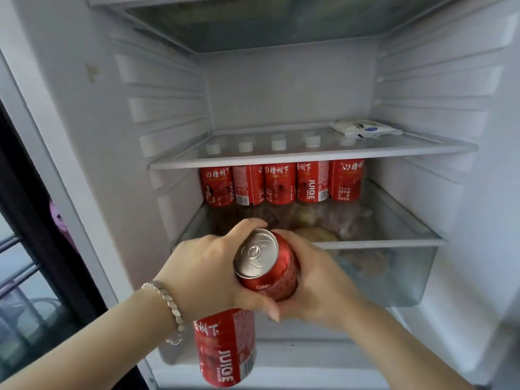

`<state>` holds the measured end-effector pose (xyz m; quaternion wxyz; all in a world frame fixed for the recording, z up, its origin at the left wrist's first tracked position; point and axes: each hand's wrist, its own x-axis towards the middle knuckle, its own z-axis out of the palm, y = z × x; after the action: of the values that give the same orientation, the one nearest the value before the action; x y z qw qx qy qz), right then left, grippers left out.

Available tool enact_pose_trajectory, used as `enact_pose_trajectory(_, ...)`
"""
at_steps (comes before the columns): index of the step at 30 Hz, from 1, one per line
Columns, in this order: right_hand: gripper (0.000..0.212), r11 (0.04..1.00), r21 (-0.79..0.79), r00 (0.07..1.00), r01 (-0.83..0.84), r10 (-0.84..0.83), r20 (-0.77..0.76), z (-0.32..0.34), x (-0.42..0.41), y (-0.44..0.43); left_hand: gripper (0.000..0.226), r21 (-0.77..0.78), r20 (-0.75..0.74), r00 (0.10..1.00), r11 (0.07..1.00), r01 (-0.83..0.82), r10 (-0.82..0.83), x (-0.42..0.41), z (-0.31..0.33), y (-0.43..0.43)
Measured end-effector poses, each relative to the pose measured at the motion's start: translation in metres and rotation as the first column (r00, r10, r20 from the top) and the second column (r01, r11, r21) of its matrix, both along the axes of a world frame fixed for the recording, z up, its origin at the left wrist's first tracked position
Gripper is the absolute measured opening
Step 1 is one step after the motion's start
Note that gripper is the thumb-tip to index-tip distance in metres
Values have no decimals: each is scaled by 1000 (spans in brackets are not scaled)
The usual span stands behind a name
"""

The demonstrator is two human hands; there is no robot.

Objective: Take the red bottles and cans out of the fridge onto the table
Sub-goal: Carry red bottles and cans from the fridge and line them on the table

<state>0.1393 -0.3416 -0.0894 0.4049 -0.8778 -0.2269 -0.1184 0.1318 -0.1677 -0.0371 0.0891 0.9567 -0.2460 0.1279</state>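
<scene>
Left hand [208, 266] and right hand [315, 280] hold one red can [267, 266] in front of the open fridge [281, 88].
Each grip curls tight round the can. A red bottle [225, 347] hangs just under the left hand; its hold is hidden. A row of bottles [280, 185] stands at the shelf's [380, 243] back edge, with open room in front.

Left hand [205, 268] and right hand [320, 282] meet out front, fingers [247, 225] of both curled round the red can [261, 257] between them.
</scene>
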Motion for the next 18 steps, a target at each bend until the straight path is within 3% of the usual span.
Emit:
enact_pose_trajectory(6,88,998,34,995,-45,48,-85,-2,2,-6,79,-117,-13,999,992,-42,41,2,-9,-10)
enact_pose_trajectory(11,74,981,42,952,-190,194,-238,28,9,-22,79,-148,-3,997,986,-81,81,16,-5,-17)
enact_pose_trajectory(12,76,990,77,965,-117,132,-226,32,18,-28,76,-173,-26,995,980,-96,93,18,-3,-18)
enact_pose_trajectory(14,66,946,242,973,214,-186,-134,35,47,-45,69,-248,-76,993,963,-111,95,22,3,-18)
enact_pose_trajectory(16,65,768,335,837,546,-515,-183,34,87,-60,66,-313,-126,989,944,-107,71,26,8,-19)
enact_pose_trajectory(18,86,672,221,695,707,-602,-393,34,120,-68,65,-327,-161,985,939,-106,55,28,12,-20)
